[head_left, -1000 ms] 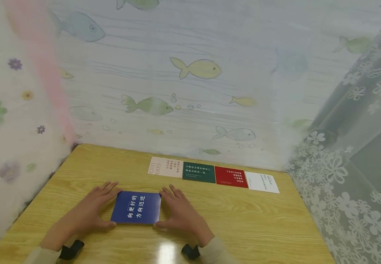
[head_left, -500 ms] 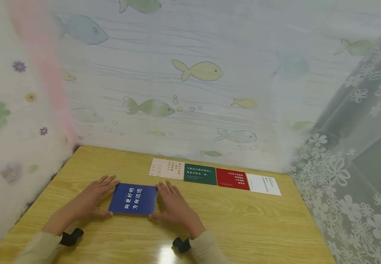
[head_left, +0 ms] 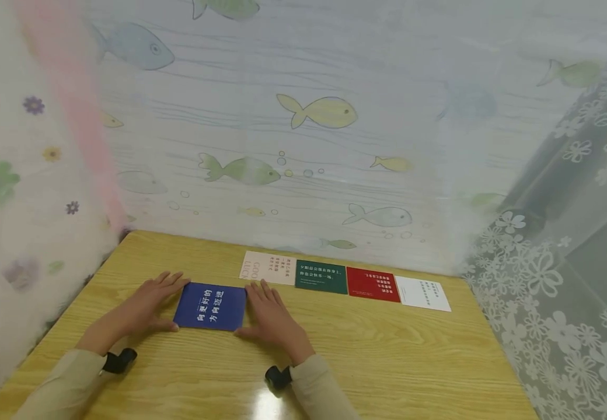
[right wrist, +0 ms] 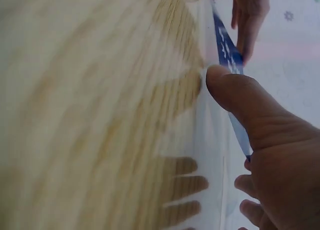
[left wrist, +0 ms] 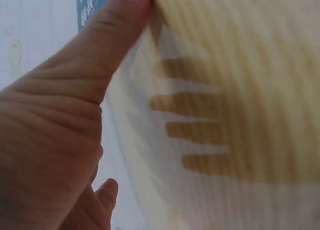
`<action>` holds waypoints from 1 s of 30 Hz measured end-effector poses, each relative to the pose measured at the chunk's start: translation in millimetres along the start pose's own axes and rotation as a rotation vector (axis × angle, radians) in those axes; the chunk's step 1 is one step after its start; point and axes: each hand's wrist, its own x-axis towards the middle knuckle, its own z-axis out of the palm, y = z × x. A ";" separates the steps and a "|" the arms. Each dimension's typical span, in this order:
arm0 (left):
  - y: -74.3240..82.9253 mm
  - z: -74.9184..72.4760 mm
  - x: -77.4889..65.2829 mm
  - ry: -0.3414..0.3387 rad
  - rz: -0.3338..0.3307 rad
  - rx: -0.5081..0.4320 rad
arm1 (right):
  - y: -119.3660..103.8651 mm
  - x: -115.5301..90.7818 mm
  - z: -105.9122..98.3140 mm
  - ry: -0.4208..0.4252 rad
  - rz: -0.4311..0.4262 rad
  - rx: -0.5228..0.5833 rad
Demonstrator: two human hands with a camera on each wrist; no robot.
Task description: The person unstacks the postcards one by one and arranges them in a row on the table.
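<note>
A blue card [head_left: 211, 307] with white characters lies between my two hands, face up, left of the table's middle. My left hand [head_left: 148, 306] is at its left edge, thumb at the near corner and fingertips at the far corner. At the opposite edge my right hand [head_left: 274, 321] stands the same way. Both hands have their fingers stretched out, not curled round the card. In the left wrist view the left thumb [left wrist: 107, 35] reaches the card. The right wrist view shows the blue card [right wrist: 227, 48] edge-on beside the right thumb [right wrist: 242, 93].
Along the back of the wood-grain table [head_left: 387, 361] runs a row of cards: pale pink [head_left: 268, 268], green [head_left: 321, 277], red [head_left: 373, 284] and white [head_left: 422, 293]. A fish-print curtain [head_left: 303, 192] hangs behind, with a lace curtain [head_left: 561, 326] at the right.
Both hands and the blue card between them have moved away from me and slightly left across the table. The row of cards at the back stays as it was.
</note>
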 end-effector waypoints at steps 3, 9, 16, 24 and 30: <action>-2.7 -2.7 5.2 -0.002 -0.004 0.036 | 1.3 9.2 2.4 0.006 0.004 -0.030; -10.3 -8.5 15.2 -0.010 -0.020 0.040 | 4.0 26.5 1.1 0.004 0.020 -0.055; -25.2 -13.2 28.2 -0.041 -0.041 0.061 | 8.6 46.9 2.0 -0.010 0.022 -0.067; -33.9 -21.6 47.0 -0.074 -0.057 0.072 | 14.4 67.7 -8.0 -0.037 0.014 -0.083; -39.1 -27.4 61.7 -0.126 -0.115 0.077 | 21.7 83.7 -10.4 -0.051 0.006 -0.068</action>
